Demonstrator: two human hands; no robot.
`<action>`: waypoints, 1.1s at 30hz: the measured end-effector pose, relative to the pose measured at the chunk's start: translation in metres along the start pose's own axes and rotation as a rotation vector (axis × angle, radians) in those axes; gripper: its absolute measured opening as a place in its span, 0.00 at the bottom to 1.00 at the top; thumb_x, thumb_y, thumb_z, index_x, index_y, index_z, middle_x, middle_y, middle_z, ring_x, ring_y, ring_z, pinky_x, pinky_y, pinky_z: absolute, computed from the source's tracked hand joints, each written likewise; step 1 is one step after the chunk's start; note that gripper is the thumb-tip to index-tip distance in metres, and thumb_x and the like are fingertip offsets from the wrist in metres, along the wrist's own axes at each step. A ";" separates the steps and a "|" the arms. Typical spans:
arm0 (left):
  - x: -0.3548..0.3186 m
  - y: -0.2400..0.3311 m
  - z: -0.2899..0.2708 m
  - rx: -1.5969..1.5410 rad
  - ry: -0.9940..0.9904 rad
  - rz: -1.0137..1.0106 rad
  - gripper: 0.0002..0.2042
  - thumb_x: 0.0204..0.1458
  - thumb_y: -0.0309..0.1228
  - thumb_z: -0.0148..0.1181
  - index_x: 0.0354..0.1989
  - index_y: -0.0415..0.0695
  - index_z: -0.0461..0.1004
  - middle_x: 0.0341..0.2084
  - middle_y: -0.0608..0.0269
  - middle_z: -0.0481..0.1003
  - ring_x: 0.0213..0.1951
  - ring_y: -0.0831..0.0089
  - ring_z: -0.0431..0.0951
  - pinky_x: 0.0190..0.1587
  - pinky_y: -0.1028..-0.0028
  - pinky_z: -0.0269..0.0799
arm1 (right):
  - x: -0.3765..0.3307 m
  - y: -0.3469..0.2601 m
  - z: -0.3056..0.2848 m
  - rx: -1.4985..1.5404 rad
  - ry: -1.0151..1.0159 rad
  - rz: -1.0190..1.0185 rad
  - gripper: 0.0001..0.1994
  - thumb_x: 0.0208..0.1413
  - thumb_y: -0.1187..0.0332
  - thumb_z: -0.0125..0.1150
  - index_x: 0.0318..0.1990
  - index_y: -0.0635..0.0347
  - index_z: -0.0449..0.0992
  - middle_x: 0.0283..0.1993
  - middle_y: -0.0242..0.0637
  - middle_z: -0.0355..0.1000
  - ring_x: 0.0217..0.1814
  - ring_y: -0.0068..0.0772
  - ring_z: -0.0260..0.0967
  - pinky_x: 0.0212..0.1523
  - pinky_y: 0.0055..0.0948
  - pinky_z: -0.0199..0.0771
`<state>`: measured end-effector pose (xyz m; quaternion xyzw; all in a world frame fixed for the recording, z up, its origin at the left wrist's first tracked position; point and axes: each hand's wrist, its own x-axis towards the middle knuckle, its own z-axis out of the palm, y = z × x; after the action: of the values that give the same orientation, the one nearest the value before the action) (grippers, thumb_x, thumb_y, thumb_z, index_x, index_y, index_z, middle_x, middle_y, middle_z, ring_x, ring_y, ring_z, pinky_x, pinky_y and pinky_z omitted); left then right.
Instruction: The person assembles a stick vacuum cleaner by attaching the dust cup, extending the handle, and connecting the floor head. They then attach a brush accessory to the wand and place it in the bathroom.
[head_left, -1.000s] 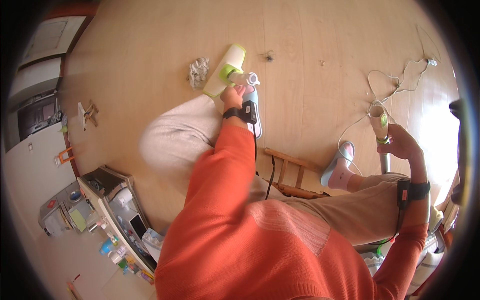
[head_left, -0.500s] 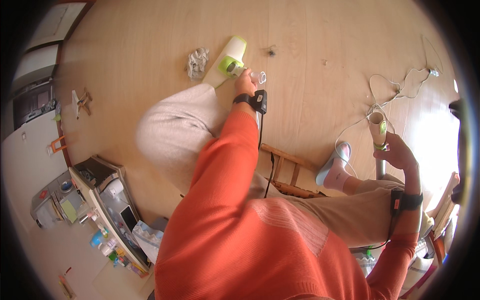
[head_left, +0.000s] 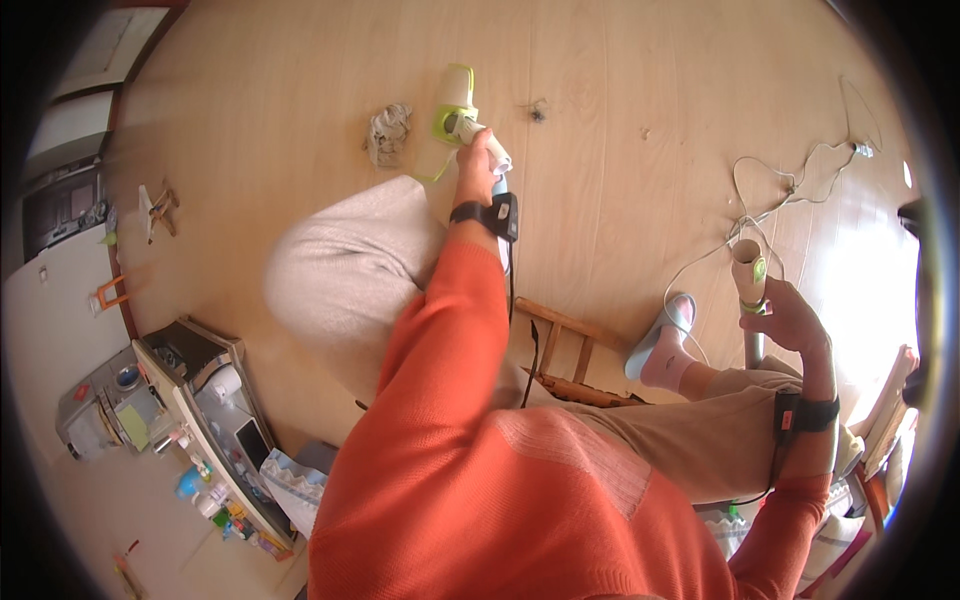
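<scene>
My left hand [head_left: 477,162] is closed round the neck tube [head_left: 490,150] of a cream vacuum cleaner floor head [head_left: 455,92] with lime-green trim. The head is tipped on the floor beyond the hand, seen nearly edge-on, and the tube's open end points back toward me. Over at the right, my right hand [head_left: 797,316] grips a vacuum cleaner wand [head_left: 748,272], its cream upper end open and facing up. A green catch shows on the wand's side, and a grey pipe continues below the fingers. The two parts are apart.
A crumpled pale rag [head_left: 388,135] lies left of the floor head, and a dark clump of dust [head_left: 538,112] to its right. A pale cable [head_left: 790,192] tangles on the floor beyond the wand. Near my slippered foot [head_left: 665,345] is a wooden frame [head_left: 570,335]. A cluttered shelf unit [head_left: 215,420] stands left.
My left hand has turned the floor head, so it now shows narrower and more edge-on. The tube's open end has swung down toward me. My right hand keeps its grip on the wand.
</scene>
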<state>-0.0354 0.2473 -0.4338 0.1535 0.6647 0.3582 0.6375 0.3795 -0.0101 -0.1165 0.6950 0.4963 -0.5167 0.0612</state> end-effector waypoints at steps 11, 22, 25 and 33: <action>-0.049 0.093 0.052 -0.461 -0.450 -0.011 0.23 0.46 0.37 0.67 0.48 0.42 0.67 0.39 0.54 0.73 0.38 0.58 0.77 0.41 0.52 0.75 | -0.003 0.006 0.001 -0.020 0.008 -0.103 0.18 0.43 0.70 0.72 0.42 0.65 0.75 0.38 0.46 0.76 0.43 0.45 0.74 0.47 0.40 0.72; -0.224 0.269 0.089 -0.229 -1.064 0.004 0.19 0.55 0.36 0.61 0.45 0.32 0.66 0.34 0.55 0.70 0.34 0.68 0.72 0.41 0.68 0.71 | -0.023 0.030 0.014 0.105 0.133 -0.170 0.18 0.45 0.69 0.67 0.43 0.64 0.71 0.37 0.41 0.72 0.42 0.37 0.71 0.46 0.36 0.71; -0.278 0.290 0.088 -0.360 -1.161 -0.268 0.39 0.49 0.34 0.66 0.61 0.22 0.50 0.43 0.47 0.66 0.45 0.59 0.74 0.53 0.60 0.75 | -0.027 0.034 0.023 0.138 0.181 -0.249 0.17 0.46 0.68 0.67 0.43 0.63 0.71 0.37 0.38 0.71 0.41 0.34 0.70 0.45 0.35 0.71; -0.328 0.241 0.100 -0.436 -1.511 -0.518 0.37 0.52 0.38 0.65 0.60 0.25 0.52 0.39 0.54 0.70 0.42 0.63 0.76 0.48 0.66 0.78 | -0.053 0.032 0.057 0.252 0.357 -0.301 0.19 0.47 0.65 0.66 0.46 0.62 0.71 0.35 0.40 0.72 0.40 0.37 0.70 0.45 0.36 0.70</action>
<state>0.0460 0.2261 -0.0229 0.0680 -0.0130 0.1212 0.9902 0.3675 -0.0928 -0.1147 0.6955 0.5288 -0.4470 -0.1919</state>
